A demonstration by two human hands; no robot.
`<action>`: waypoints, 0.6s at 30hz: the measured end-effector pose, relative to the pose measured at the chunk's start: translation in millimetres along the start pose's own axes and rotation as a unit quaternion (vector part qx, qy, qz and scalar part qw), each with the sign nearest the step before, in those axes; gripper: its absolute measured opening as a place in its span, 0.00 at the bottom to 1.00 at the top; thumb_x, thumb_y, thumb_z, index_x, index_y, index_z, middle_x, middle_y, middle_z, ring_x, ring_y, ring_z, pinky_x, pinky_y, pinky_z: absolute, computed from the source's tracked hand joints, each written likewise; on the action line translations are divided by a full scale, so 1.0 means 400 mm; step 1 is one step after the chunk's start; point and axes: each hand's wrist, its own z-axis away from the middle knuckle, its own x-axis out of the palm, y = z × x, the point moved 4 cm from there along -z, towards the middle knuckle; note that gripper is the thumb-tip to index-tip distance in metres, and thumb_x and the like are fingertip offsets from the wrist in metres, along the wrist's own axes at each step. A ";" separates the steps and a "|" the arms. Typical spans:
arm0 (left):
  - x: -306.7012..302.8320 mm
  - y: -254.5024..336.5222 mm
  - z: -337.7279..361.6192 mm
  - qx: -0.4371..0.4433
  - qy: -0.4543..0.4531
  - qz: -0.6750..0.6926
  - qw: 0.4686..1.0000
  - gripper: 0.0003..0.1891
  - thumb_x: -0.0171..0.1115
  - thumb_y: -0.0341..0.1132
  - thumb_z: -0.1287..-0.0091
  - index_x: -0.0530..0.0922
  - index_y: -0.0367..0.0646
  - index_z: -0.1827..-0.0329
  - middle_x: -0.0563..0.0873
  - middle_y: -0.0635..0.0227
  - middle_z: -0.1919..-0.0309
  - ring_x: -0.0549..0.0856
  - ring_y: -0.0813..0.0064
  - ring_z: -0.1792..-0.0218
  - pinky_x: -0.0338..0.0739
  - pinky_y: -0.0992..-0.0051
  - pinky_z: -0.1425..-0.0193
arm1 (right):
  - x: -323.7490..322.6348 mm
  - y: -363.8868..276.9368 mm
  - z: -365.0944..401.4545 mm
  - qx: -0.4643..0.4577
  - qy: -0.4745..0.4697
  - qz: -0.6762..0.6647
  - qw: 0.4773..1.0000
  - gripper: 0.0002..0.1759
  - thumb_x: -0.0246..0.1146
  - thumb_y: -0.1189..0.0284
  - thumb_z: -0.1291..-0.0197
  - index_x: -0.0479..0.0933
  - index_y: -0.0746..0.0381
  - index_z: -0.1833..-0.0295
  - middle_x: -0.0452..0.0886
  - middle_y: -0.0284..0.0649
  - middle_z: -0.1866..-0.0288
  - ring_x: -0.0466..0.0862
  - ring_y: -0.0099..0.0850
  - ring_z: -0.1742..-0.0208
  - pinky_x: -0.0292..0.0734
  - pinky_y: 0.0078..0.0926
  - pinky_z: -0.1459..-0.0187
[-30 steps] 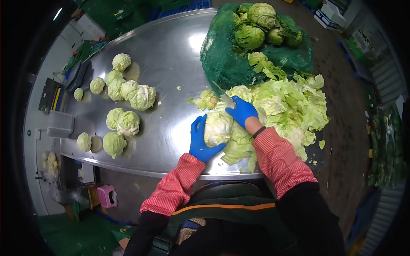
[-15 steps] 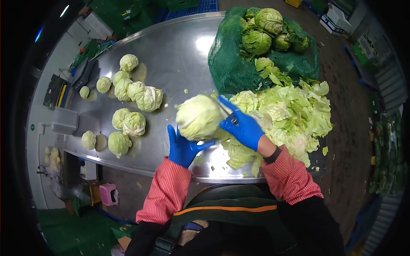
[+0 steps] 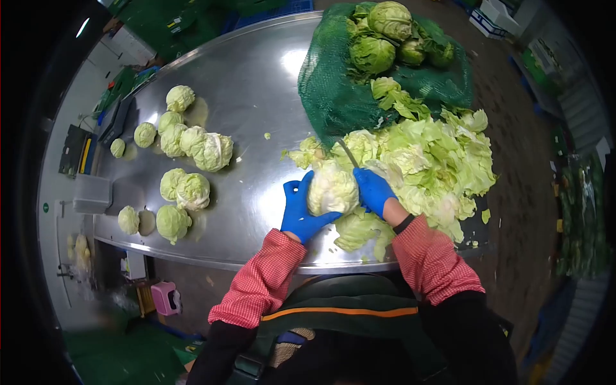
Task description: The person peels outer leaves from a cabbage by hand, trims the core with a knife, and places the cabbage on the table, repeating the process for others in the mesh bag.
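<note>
Held cabbage: one round, pale green-white head (image 3: 333,187), above the near part of a long stainless-steel table (image 3: 256,96), between the two hands.

Left hand (image 3: 303,210), blue glove, red-and-white checked sleeve: thumb and fingers spread wide, cupping the cabbage's left and near sides.

Right hand (image 3: 375,190), blue glove, matching sleeve: fingers closed around a thin, dark-looking knife (image 3: 347,153), beside the cabbage's right side. The blade points away from the body; whether it touches the cabbage cannot be told.

Near margin: the table's raised metal edge runs in front of the body; a flat, light green loose leaf (image 3: 359,232) lies between the cabbage and that edge.

Right side: a broad heap of crumpled, pale green leaves (image 3: 443,157), close beside the right hand, leaving little room there.

Far side: a dark green mesh sack (image 3: 337,96), with green, leafy whole cabbages (image 3: 371,56) at its open top.

Left side: the widest open room, a stretch of steel with small scraps, reaching to eleven trimmed, pale green cabbages (image 3: 213,153), seven in the farther group, four nearer. Beyond, by the left end, a translucent plastic box (image 3: 92,192).
</note>
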 end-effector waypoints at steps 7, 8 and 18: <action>0.059 0.064 -0.057 0.031 -0.015 -0.025 0.999 0.51 0.80 0.58 0.61 0.68 0.38 0.35 0.73 0.50 0.45 0.73 0.50 0.41 0.71 0.59 0.37 | -0.058 -0.038 0.158 -0.106 0.143 0.209 0.962 0.22 0.51 0.56 0.30 0.76 0.60 0.43 0.84 0.47 0.52 0.84 0.47 0.54 0.78 0.43 0.53; 0.075 0.057 -0.061 0.034 -0.003 0.002 0.999 0.51 0.80 0.58 0.60 0.68 0.38 0.35 0.74 0.50 0.44 0.72 0.51 0.40 0.70 0.58 0.36 | -0.062 -0.045 0.177 -0.143 0.158 0.225 0.951 0.20 0.51 0.58 0.31 0.76 0.60 0.44 0.84 0.47 0.54 0.84 0.46 0.56 0.79 0.42 0.55; 0.128 0.119 -0.135 -0.055 -0.056 -0.202 0.976 0.51 0.73 0.64 0.57 0.67 0.42 0.32 0.75 0.50 0.43 0.77 0.49 0.45 0.74 0.56 0.41 | -0.060 0.018 0.183 -0.145 0.199 0.368 0.896 0.07 0.53 0.69 0.36 0.75 0.58 0.59 0.82 0.46 0.67 0.85 0.43 0.67 0.80 0.40 0.66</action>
